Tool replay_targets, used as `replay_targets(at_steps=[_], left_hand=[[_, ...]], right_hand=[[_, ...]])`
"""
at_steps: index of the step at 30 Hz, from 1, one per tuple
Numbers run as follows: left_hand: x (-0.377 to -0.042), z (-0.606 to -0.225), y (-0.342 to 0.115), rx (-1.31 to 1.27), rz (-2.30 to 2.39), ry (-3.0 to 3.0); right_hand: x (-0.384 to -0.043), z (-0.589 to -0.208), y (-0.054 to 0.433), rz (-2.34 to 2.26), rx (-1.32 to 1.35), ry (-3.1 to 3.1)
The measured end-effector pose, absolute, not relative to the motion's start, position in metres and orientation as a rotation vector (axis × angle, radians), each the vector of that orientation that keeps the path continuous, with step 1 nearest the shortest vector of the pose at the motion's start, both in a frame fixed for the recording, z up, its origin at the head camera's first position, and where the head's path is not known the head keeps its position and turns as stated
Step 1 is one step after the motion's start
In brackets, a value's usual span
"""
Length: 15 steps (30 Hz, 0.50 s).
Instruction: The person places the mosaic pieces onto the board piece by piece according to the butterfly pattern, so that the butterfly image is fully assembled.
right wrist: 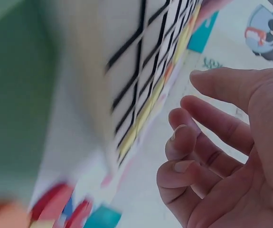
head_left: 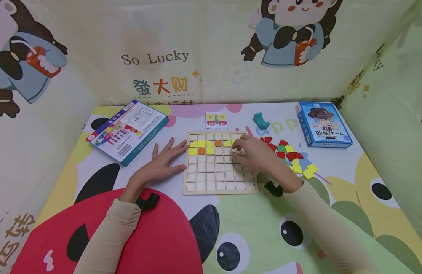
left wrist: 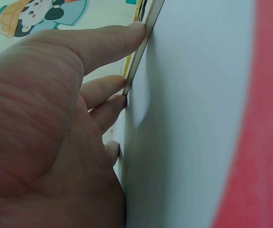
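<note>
A wooden grid board (head_left: pixel 220 193) lies on the table, with flat yellow tiles (head_left: pixel 193 151) and orange round pieces (head_left: pixel 218 143) set in its upper cells. My left hand (head_left: pixel 164 161) is spread at the board's left side, thumb and fingertips against its edge. In the left wrist view, those straight fingers (left wrist: pixel 110 42) meet the board's rim. Over the upper right cells hovers my right hand (head_left: pixel 253 152), close to a yellow tile (head_left: pixel 228 143). The right wrist view shows its fingers loosely bent, thumb apart from them, nothing between.
Loose red, yellow and green pieces (head_left: pixel 294 156) are scattered right of the board. Behind it are a small butterfly pattern card (head_left: pixel 216 120) and a teal curved block (head_left: pixel 261 121). A flat box (head_left: pixel 128 131) lies left, a blue box (head_left: pixel 323 125) right.
</note>
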<state>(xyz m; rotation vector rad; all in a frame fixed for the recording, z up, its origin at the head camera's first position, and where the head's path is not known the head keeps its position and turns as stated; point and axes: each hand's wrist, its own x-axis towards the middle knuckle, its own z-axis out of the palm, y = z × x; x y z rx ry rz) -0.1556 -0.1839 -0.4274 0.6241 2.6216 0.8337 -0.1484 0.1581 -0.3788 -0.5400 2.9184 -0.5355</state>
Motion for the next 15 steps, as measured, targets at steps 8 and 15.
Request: replay_targets(at_steps=[8, 15], left_hand=[[-0.156, -0.428, -0.184, 0.631, 0.828, 2.627], [-0.156, -0.428, -0.184, 0.629, 0.825, 2.625]], right_hand=[[-0.127, -0.378, 0.222, -0.538, -0.55, 2.977], [-0.104, -0.378, 0.264, -0.464, -0.456, 2.959]])
